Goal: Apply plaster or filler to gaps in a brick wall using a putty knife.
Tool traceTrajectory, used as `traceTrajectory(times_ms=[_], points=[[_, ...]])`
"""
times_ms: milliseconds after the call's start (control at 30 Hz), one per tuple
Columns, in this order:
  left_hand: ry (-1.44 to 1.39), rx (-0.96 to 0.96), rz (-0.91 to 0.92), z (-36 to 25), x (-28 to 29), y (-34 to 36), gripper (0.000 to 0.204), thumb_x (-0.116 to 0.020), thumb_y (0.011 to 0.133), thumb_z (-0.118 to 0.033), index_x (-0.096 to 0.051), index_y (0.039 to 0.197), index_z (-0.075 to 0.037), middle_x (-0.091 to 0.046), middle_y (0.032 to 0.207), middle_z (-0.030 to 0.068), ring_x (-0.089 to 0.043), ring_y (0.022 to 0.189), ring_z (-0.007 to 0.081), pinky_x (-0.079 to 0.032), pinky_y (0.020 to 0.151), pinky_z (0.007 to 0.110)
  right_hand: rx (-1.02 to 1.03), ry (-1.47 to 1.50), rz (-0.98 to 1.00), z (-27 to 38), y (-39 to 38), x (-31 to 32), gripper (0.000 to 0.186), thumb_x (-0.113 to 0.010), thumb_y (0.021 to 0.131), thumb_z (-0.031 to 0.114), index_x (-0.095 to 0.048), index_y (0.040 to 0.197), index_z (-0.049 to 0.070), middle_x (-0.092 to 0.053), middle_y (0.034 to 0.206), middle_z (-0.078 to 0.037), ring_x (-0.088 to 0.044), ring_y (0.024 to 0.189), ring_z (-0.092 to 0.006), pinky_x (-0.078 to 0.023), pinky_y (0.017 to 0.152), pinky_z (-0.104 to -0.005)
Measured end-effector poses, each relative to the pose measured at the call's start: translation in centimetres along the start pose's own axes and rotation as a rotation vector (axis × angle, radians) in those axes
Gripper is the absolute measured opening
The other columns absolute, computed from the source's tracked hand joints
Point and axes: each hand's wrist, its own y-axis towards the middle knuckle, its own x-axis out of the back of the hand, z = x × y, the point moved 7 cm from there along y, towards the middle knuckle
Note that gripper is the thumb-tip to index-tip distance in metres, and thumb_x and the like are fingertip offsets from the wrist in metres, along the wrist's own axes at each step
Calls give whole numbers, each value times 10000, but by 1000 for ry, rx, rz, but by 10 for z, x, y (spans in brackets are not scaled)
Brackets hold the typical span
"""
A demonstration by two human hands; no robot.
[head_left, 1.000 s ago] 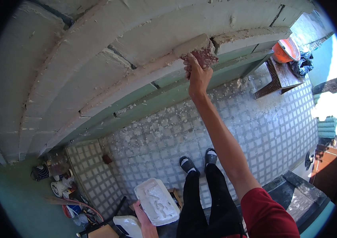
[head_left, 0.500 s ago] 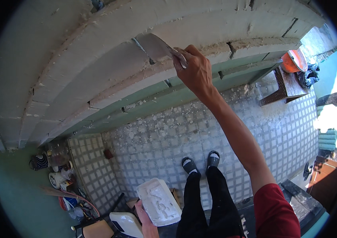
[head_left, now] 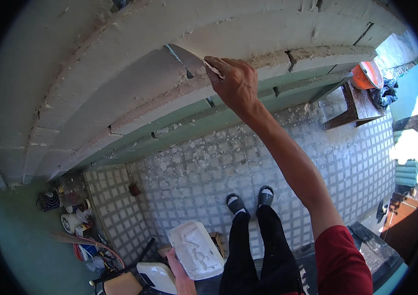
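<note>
Up at the stepped, pale ceiling panelling (head_left: 135,69), my right hand (head_left: 237,84) is closed around a putty knife (head_left: 214,67). The knife's blade is seen nearly edge-on and lies close against the panel; I cannot tell whether its whole edge touches. Beside the blade runs a short seam (head_left: 174,53) with a light bluish strip and a dark gap at its lower end. Low down, my left hand (head_left: 178,269) grips the left side of a white rectangular tray (head_left: 173,237). White putty (head_left: 196,253) is smeared and lumped inside it.
Below is a tiled floor (head_left: 248,157) spattered with white bits, my sandalled feet on it. A dark bench (head_left: 359,105) with an orange basin (head_left: 366,75) stands right. Containers and cables (head_left: 78,221) clutter the left wall. A white-backed chair (head_left: 155,276) is beside the tray.
My right hand has shifted slightly left along the panel and turned, so the putty knife's broad blade face now shows as a thin edge. The left hand and tray are nearly still.
</note>
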Motion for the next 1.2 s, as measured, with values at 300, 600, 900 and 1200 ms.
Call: traceTrajectory(times_ms=[300,600,900,1200], points=[[-18,11,5,0,-1,2,549,-421,867,-373,-526,1261,-6,-614,1178,139,-608,1052,299,-486,917,407,47,-156,-417,-65,1,70,90,-682,861,163,-744,872,99,-703,689,-41,-653,548,-135,-543,504,-291],[-14,4,72,4,15,8,572,-416,861,-386,-517,1271,-1,-609,1187,143,-605,1055,299,-484,919,407,252,122,-131,-11,8,4,98,-736,781,139,-724,823,50,-705,759,-99,-671,652,-204,-536,565,-321],[-14,20,122,21,-15,-2,619,-448,852,-410,-469,1328,-14,-586,1227,140,-597,1070,316,-482,929,422,33,-261,-448,-110,18,129,96,-705,818,121,-749,904,120,-713,737,-63,-666,563,-158,-526,512,-290],[24,8,68,22,-31,-15,562,-427,863,-390,-522,1264,-8,-610,1184,143,-610,1047,305,-492,910,418,333,195,-146,-3,7,5,74,-695,828,126,-740,865,80,-708,729,-83,-651,558,-180,-518,469,-322]])
